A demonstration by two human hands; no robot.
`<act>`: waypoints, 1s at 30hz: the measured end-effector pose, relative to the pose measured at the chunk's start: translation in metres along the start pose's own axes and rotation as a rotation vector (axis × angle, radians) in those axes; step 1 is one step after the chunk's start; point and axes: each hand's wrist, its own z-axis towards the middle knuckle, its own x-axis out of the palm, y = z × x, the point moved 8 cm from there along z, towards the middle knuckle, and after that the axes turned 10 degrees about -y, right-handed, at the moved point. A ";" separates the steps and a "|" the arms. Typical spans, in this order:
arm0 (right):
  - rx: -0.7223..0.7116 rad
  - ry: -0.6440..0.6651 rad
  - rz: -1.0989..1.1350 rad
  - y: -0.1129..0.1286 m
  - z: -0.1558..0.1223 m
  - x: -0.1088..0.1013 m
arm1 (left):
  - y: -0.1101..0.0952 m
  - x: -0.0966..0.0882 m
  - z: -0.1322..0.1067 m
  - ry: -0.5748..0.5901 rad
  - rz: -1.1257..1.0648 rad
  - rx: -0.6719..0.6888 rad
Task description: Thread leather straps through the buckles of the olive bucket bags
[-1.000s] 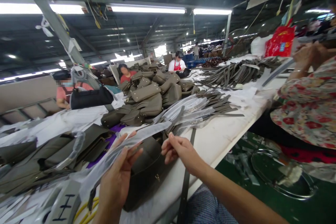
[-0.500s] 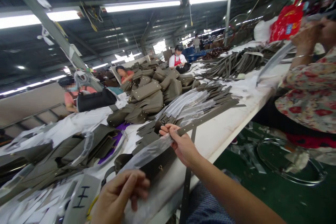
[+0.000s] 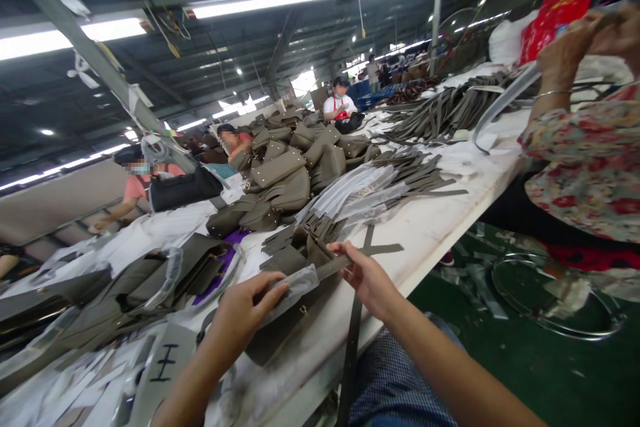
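My left hand (image 3: 245, 310) pinches the mouth of a clear plastic sleeve (image 3: 295, 283) over a grey-green handbag (image 3: 280, 333) that lies at the table's near edge. My right hand (image 3: 365, 277) is closed on a grey-green leather strap (image 3: 367, 252), and the strap's near end runs into that sleeve. The far end of the strap lies on the white table (image 3: 440, 227). A second strap (image 3: 353, 353) hangs down over the table edge beside my knee.
A heap of grey-green handbags (image 3: 290, 173) and a pile of sleeved straps (image 3: 370, 190) fill the table's middle. More bags in plastic (image 3: 165, 277) lie at left. A person in a flowered top (image 3: 585, 160) works at right; three others sit behind the table.
The long plastic sleeve has been drawn in and now sits short between my hands. My left hand moved up onto the bag. The strap slid toward me along the table.
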 end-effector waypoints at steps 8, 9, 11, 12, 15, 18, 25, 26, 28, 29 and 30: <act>0.019 0.011 0.149 0.022 0.008 -0.030 | 0.014 -0.012 -0.009 0.066 0.049 -0.025; 0.024 -0.002 0.160 0.021 0.008 -0.031 | 0.012 -0.011 -0.010 0.084 0.043 -0.023; 0.034 -0.029 0.178 0.019 0.010 -0.034 | 0.007 -0.008 -0.009 0.119 0.014 -0.006; 0.041 -0.040 0.184 0.018 0.010 -0.036 | 0.005 -0.006 -0.008 0.134 0.002 0.005; 0.052 -0.067 0.200 0.015 0.011 -0.038 | 0.004 -0.003 -0.008 0.143 0.035 0.042; 0.067 -0.111 0.264 0.016 0.011 -0.041 | 0.001 -0.014 -0.011 -0.010 0.187 0.155; 0.085 -0.038 0.318 0.019 0.011 -0.038 | -0.024 -0.047 -0.044 -0.348 0.450 0.581; 0.070 -0.021 0.295 0.018 0.011 -0.038 | -0.022 -0.047 -0.044 -0.353 0.477 0.596; 0.037 0.010 0.237 0.016 0.010 -0.037 | -0.014 -0.040 -0.040 -0.329 0.508 0.591; 0.021 0.027 0.209 0.015 0.010 -0.036 | -0.009 -0.036 -0.036 -0.311 0.511 0.569; 0.006 0.043 0.185 0.014 0.009 -0.035 | -0.003 -0.031 -0.033 -0.297 0.506 0.538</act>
